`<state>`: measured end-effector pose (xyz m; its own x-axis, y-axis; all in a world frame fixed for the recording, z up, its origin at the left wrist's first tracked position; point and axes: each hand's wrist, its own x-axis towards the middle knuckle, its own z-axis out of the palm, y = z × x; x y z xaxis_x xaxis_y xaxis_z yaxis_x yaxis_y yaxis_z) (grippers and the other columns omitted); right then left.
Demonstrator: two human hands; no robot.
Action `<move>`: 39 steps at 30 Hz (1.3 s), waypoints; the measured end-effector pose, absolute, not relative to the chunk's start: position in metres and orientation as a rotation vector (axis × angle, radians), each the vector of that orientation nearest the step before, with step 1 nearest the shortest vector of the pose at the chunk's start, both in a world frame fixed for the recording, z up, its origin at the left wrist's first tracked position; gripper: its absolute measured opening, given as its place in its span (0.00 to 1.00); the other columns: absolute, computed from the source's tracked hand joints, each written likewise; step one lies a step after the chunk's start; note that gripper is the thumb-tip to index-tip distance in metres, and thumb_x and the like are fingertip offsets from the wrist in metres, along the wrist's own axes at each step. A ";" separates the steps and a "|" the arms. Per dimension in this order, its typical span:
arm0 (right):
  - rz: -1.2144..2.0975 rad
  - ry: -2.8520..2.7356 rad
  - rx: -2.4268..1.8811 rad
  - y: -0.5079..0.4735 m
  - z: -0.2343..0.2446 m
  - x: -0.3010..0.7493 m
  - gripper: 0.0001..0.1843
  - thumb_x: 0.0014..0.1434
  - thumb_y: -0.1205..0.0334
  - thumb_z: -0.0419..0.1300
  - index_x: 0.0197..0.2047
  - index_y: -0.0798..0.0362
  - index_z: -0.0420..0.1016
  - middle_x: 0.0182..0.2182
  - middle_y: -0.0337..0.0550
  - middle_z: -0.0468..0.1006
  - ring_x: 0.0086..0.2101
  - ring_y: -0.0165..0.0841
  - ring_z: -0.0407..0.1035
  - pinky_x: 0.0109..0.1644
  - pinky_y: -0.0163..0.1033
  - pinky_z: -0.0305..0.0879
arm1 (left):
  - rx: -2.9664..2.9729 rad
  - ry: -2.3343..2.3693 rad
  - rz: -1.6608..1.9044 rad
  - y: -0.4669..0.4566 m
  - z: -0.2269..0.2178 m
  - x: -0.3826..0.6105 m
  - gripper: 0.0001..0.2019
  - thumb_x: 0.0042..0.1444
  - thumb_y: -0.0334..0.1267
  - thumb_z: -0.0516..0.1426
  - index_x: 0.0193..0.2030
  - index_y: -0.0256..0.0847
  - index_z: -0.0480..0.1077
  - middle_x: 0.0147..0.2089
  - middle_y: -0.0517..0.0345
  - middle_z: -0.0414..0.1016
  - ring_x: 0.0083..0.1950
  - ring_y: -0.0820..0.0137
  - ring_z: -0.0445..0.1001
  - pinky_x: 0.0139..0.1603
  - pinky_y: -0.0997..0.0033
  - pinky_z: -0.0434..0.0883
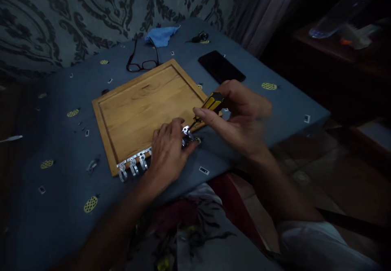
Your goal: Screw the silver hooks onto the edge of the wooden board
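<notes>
Nearest bit is the table (55, 214), with its front edge close to the person's lap. A loose metal clip (92, 166) lies left of the work, off the board. The metal hook strip (132, 159) runs along the near edge of a framed wooden board (149, 100), its middle hidden under the left hand (167, 148). That hand is curled over the strip, fingers on top, thumb in front, gripping it. The right hand (244, 116) pinches a yellow-and-black screwdriver (213, 102) between thumb and fingers, shaft slanting down to the strip's right end. Can't tell if the tip is seated in a screw.

What'd worry me: the tip slipping, because it comes in at a slant in pretty dim light, and the left fingers are right beside it. If the left grip loosens, I reckon the strip could shift too. Those tiny dark bits (80, 126) left of the board look easy to knock away with a sleeve.

Room-wise, the left side is roomier. The right has a black phone (221, 66) just past the board's corner, and behind the board sit eyeglasses (142, 66), then a blue cloth (161, 36).
</notes>
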<state>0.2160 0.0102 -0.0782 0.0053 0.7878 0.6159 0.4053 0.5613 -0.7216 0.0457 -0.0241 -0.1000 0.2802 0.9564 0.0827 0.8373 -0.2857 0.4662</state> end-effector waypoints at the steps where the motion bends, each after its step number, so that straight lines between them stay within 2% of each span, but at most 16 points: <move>1: 0.444 -1.629 -1.012 0.010 -0.077 0.216 0.22 0.56 0.43 0.75 0.29 0.45 0.70 0.24 0.37 0.72 0.27 0.34 0.69 0.31 0.42 0.71 | 2.234 1.623 0.506 -0.024 -0.101 0.045 0.21 0.66 0.41 0.64 0.60 0.43 0.63 0.55 0.50 0.81 0.59 0.53 0.77 0.59 0.52 0.70; 6: 0.680 -1.679 -0.913 0.007 -0.070 0.218 0.15 0.56 0.48 0.77 0.34 0.45 0.77 0.29 0.37 0.79 0.27 0.32 0.72 0.29 0.39 0.71 | 2.290 1.611 0.506 -0.025 -0.104 0.044 0.22 0.67 0.45 0.64 0.61 0.41 0.63 0.56 0.48 0.80 0.58 0.52 0.76 0.57 0.53 0.70; 11: 0.812 -1.721 -0.846 0.007 -0.063 0.226 0.13 0.60 0.52 0.74 0.46 0.46 0.84 0.38 0.37 0.85 0.31 0.30 0.77 0.34 0.36 0.75 | 2.263 1.617 0.483 -0.025 -0.101 0.045 0.22 0.66 0.42 0.64 0.61 0.41 0.63 0.57 0.48 0.80 0.60 0.52 0.76 0.58 0.52 0.70; 15: 0.879 -1.739 -0.845 0.009 -0.065 0.231 0.11 0.61 0.50 0.72 0.42 0.48 0.85 0.36 0.39 0.85 0.29 0.30 0.77 0.32 0.36 0.75 | 2.226 1.632 0.462 -0.025 -0.097 0.046 0.21 0.66 0.41 0.64 0.60 0.43 0.63 0.57 0.49 0.81 0.60 0.52 0.76 0.59 0.52 0.70; 19: 0.615 -1.689 -0.927 0.010 -0.073 0.226 0.18 0.57 0.45 0.75 0.31 0.47 0.76 0.26 0.35 0.76 0.24 0.30 0.70 0.28 0.37 0.70 | 2.231 1.624 0.459 -0.025 -0.097 0.046 0.21 0.66 0.41 0.64 0.61 0.43 0.63 0.57 0.50 0.81 0.60 0.53 0.76 0.59 0.52 0.70; 23: 0.314 -1.731 -1.007 0.010 -0.077 0.214 0.25 0.57 0.42 0.75 0.26 0.46 0.66 0.21 0.35 0.70 0.23 0.31 0.66 0.30 0.39 0.68 | 2.285 1.623 0.468 -0.025 -0.100 0.045 0.19 0.67 0.42 0.63 0.59 0.41 0.65 0.55 0.48 0.81 0.58 0.52 0.77 0.57 0.53 0.70; 26: 0.189 -1.721 -1.024 0.009 -0.082 0.207 0.26 0.59 0.40 0.72 0.27 0.47 0.65 0.21 0.33 0.69 0.22 0.31 0.64 0.30 0.40 0.68 | 2.304 1.630 0.487 -0.025 -0.102 0.045 0.18 0.68 0.43 0.63 0.59 0.41 0.66 0.54 0.49 0.81 0.58 0.52 0.77 0.56 0.54 0.71; 33: -0.042 -1.538 -1.162 0.002 -0.095 0.200 0.26 0.61 0.42 0.71 0.26 0.47 0.63 0.20 0.32 0.66 0.21 0.30 0.62 0.27 0.40 0.63 | 2.260 1.657 0.455 -0.025 -0.098 0.047 0.19 0.68 0.42 0.62 0.60 0.42 0.64 0.55 0.49 0.81 0.59 0.52 0.76 0.57 0.53 0.70; 39: -0.215 -1.377 -1.030 -0.003 -0.088 0.202 0.21 0.64 0.45 0.68 0.29 0.47 0.66 0.23 0.32 0.66 0.21 0.29 0.62 0.26 0.39 0.60 | 2.252 1.615 0.443 -0.026 -0.098 0.045 0.20 0.67 0.40 0.63 0.62 0.42 0.63 0.56 0.49 0.81 0.60 0.52 0.76 0.58 0.52 0.70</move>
